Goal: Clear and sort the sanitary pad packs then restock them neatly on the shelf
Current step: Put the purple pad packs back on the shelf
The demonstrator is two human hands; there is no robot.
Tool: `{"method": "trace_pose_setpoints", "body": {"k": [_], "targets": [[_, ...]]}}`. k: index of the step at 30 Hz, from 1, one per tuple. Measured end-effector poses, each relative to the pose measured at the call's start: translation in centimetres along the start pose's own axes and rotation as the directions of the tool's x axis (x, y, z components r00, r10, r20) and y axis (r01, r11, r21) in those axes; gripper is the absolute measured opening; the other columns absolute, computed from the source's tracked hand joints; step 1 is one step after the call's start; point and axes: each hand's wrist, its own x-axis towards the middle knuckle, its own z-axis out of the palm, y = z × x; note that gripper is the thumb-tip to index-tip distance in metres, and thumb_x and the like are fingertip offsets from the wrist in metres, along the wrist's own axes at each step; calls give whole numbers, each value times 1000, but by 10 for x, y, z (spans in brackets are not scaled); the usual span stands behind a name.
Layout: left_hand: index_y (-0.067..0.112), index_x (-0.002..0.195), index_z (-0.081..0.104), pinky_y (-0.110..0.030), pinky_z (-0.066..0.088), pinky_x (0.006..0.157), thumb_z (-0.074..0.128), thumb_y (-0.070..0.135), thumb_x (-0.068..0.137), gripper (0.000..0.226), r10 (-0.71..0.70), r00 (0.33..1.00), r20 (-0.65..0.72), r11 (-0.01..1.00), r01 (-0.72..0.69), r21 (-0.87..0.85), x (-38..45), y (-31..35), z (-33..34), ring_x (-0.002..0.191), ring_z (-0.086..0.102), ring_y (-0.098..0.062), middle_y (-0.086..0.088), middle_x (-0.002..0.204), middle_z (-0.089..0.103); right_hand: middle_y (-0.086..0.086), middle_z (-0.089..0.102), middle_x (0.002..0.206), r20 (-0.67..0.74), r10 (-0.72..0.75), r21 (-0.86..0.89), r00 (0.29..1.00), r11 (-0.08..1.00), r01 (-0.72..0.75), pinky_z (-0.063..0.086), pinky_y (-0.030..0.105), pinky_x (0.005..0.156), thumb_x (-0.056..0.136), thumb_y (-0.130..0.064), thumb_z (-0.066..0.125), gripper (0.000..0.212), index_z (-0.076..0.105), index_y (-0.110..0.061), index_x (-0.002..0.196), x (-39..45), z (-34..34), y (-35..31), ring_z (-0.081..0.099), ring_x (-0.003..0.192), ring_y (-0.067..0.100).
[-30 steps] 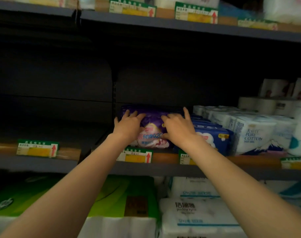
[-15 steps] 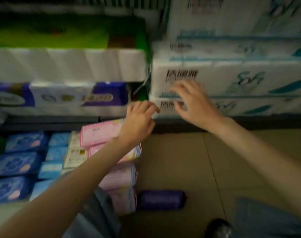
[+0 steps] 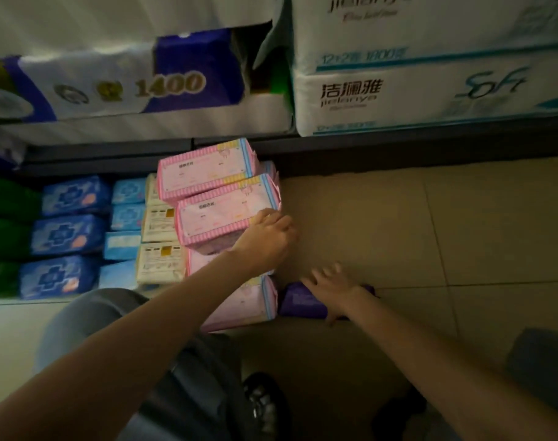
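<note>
The left hand (image 3: 266, 240) now rests on the near right corner of a pink pack (image 3: 226, 214), fingers curled over its edge as if taking hold, though how firm the grip is cannot be told. The right hand (image 3: 333, 283) lies spread and relaxed on top of a purple pack (image 3: 300, 300) on the floor (image 3: 398, 218), fingers straight, touching but not yet closed round it. A second ago both hands were up at the middle shelf, pressing a purple pack into place beside the blue ones; half a second ago they were swinging down, both in the air and empty. So one pack has been shelved and the person has come back for more. The pink pack under the left hand sits second in a leaning pile of pink packs, with another (image 3: 204, 168) above and behind it and more beneath. Just left of the pile lie cream packs (image 3: 159, 246), light blue packs (image 3: 126, 218) and dark blue packs (image 3: 67, 233) in sorted rows, with green packs (image 3: 3, 224) at the far edge. Behind them stand tissue bales (image 3: 430, 97) on the bottom shelf. The purple pack is probably next to go up, joining its match; most of the stock is still on the floor, so the restocking looks early.
</note>
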Motion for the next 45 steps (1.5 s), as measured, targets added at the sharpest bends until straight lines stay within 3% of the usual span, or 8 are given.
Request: {"method": "trace_pose_setpoints", "body": {"k": [9,13,16,24,31,35,40,45], "targets": [[14,134,41,-30,39,95,64,31,85,57,10,999,-49,907,-30,-421,21,-19,-44,118,45,-21,-8,132,45,6,52,129,-121,210,602,970,793,-97,42,32,90,73,-26,78,70,39,-14,130,-50,-86,94,52,113,24],[15,145,24,-18,42,91,77,20,75,87,-93,991,92,539,128,-832,37,-51,-106,120,46,-16,-6,141,41,3,54,125,-183,178,644,967,764,-19,46,30,89,74,-16,78,56,45,-17,118,-119,-178,133,55,107,18],[21,126,46,-12,50,80,75,8,74,61,-97,988,123,313,148,-938,41,-79,-170,96,58,-1,3,116,60,-2,51,127,-295,142,656,945,749,92,44,19,90,77,-4,74,59,43,-15,126,-170,-248,137,52,111,13],[16,96,62,-19,55,68,82,13,56,44,-369,910,-189,160,-138,-977,-9,-160,-323,78,69,-8,6,84,74,-12,55,114,-751,162,468,640,814,343,50,15,79,71,-29,77,63,43,-33,124,-279,-383,104,57,102,7],[24,97,62,-20,55,65,87,59,19,89,-457,801,-386,320,-257,-912,-67,-190,-415,83,70,-10,7,90,74,-14,53,114,-900,75,254,429,890,378,48,7,80,64,-24,83,85,41,-27,137,-333,-455,70,58,96,-1],[31,101,58,-20,55,69,81,43,51,57,-480,717,-506,451,-294,-843,-91,-197,-436,86,68,-7,12,91,72,-13,58,118,-964,-5,82,266,946,315,46,12,88,60,-33,83,82,47,-29,134,-352,-481,55,57,101,-1],[31,124,41,-30,51,85,70,8,79,58,-551,335,-764,724,-264,-637,-91,-221,-456,97,60,-8,11,110,55,6,53,126,-990,-119,-116,-80,992,-45,41,44,97,75,-34,75,74,40,-25,140,-346,-526,45,51,116,28],[28,143,30,-22,45,91,65,10,84,71,-404,428,-809,863,-114,-492,-73,-223,-461,109,51,-6,3,130,45,4,49,131,-991,-63,-85,121,979,-185,40,40,96,83,-36,68,71,33,-29,144,-332,-547,63,48,119,27]]}}
